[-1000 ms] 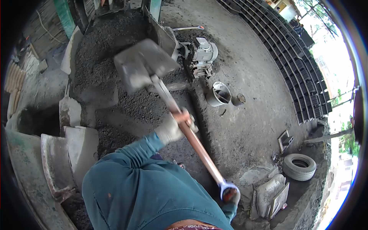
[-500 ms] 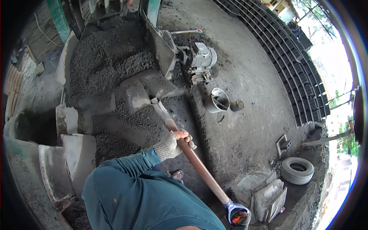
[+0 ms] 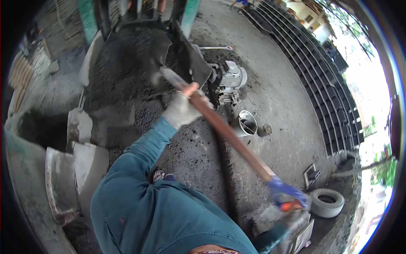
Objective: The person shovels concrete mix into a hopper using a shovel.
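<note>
Shovel [image 3: 230,133] with a long reddish-brown shaft and a blue handle slants across the head view, its blurred grey blade [image 3: 157,53] at the loose dark heap [image 3: 114,70]. Since a moment ago the blade has travelled forward, away from the nearer floor, and now reaches into the heap, seemingly to work the material there; whether it bears a load cannot be told. The left hand [image 3: 179,111], in a pale knit glove, has its grip wrapped around the shaft near the blade; the right hand [image 3: 292,216], motion-blurred, has its grip closed on the blue handle. Counted: one shovel in two hands, one grey finned electric motor [image 3: 233,79], one pale round bucket [image 3: 237,128] just beside one small round can [image 3: 265,131], one grey rubber tyre [image 3: 327,210] near the right hand, and one pale long-handled tool [image 3: 211,48] lying behind the motor.
</note>
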Demonstrator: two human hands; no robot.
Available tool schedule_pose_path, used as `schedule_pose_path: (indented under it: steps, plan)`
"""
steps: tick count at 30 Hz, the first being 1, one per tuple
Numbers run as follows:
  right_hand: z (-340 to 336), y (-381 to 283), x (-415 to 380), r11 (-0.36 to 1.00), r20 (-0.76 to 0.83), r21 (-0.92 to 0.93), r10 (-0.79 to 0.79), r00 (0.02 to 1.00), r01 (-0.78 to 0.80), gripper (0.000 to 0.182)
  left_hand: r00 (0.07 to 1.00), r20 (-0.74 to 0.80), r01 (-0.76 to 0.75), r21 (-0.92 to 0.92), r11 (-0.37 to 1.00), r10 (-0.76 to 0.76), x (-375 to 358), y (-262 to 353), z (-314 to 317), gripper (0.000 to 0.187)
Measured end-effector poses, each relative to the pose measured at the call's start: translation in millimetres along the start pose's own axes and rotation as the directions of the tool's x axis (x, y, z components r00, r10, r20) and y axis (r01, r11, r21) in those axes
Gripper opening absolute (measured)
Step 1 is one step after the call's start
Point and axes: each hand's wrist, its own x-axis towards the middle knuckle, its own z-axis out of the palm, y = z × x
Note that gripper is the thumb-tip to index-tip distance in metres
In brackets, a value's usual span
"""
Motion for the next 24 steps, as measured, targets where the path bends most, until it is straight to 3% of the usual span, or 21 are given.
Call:
schedule_pose_path:
  steps: [1,2,3,5,7,9,13,14,15,17,18,19,20,22,23,24]
  plan:
    - [7,-45,49,0.966,-0.053,-0.106,-0.242,0.969,0.236,0.044,0.991,0.131,0.006,0.047,0.999,-0.012,-2,-17,-5,0.036]
    - [-1,-70,82,0.912,-0.099,-0.192,-0.386,0.917,0.363,0.041,0.989,0.134,0.030,0.217,0.976,-0.061,-15,-30,3,0.050]
    - [-10,-93,115,0.833,-0.145,-0.297,-0.523,0.840,0.467,0.038,0.969,0.244,-0.047,0.363,0.931,-0.046,-28,-40,13,0.061]
    - [-25,-140,177,0.665,-0.214,-0.468,-0.724,0.656,0.582,0.034,0.885,0.461,-0.088,0.314,0.945,-0.071,-48,-59,32,0.068]
    - [-30,-192,240,0.515,-0.234,-0.587,-0.847,0.477,0.625,0.032,0.846,0.533,-0.194,0.325,0.926,-0.010,-58,-71,31,0.075]
    - [2,-237,283,0.410,-0.164,-0.627,-0.901,0.403,0.662,0.028,0.822,0.561,-0.323,0.317,0.892,0.098,-67,-73,29,0.080]
    - [113,-308,311,0.324,0.031,-0.557,-0.912,0.409,0.765,0.022,0.735,0.614,-0.550,0.291,0.783,0.288,-90,-32,32,0.088]
    - [142,-321,309,0.318,0.067,-0.524,-0.909,0.410,0.790,0.021,0.702,0.610,-0.542,0.124,0.831,0.367,-82,-27,22,0.094]
    - [168,-330,300,0.318,0.089,-0.486,-0.909,0.408,0.814,0.020,0.728,0.514,-0.540,0.024,0.841,0.453,-72,-12,4,0.097]
    - [207,-341,273,0.324,0.097,-0.403,-0.915,0.391,0.856,0.018,0.772,0.324,-0.603,0.102,0.791,0.547,-58,45,-17,0.092]
    - [222,-341,255,0.331,0.092,-0.355,-0.918,0.385,0.874,0.017,0.791,0.238,-0.578,-0.012,0.816,0.564,-50,72,-18,0.089]
    - [235,-339,238,0.345,0.080,-0.301,-0.920,0.384,0.889,0.016,0.803,0.281,-0.496,-0.172,0.851,0.525,-34,104,-31,0.084]
    - [245,-333,216,0.366,0.057,-0.236,-0.920,0.388,0.900,0.016,0.858,0.100,-0.476,-0.212,0.854,0.503,-19,130,-46,0.078]
    - [267,-309,176,0.429,-0.002,-0.115,-0.902,0.431,0.896,0.015,0.907,0.020,-0.411,-0.176,0.894,0.421,1,165,-70,0.070]
    - [282,-288,159,0.472,-0.021,-0.022,-0.881,0.472,0.881,0.013,0.929,-0.019,-0.364,-0.207,0.908,0.368,13,179,-88,0.062]
    - [289,-262,139,0.576,0.018,-0.149,-0.811,0.585,0.804,0.014,0.934,-0.111,-0.355,-0.185,0.916,0.340,22,187,-92,0.056]
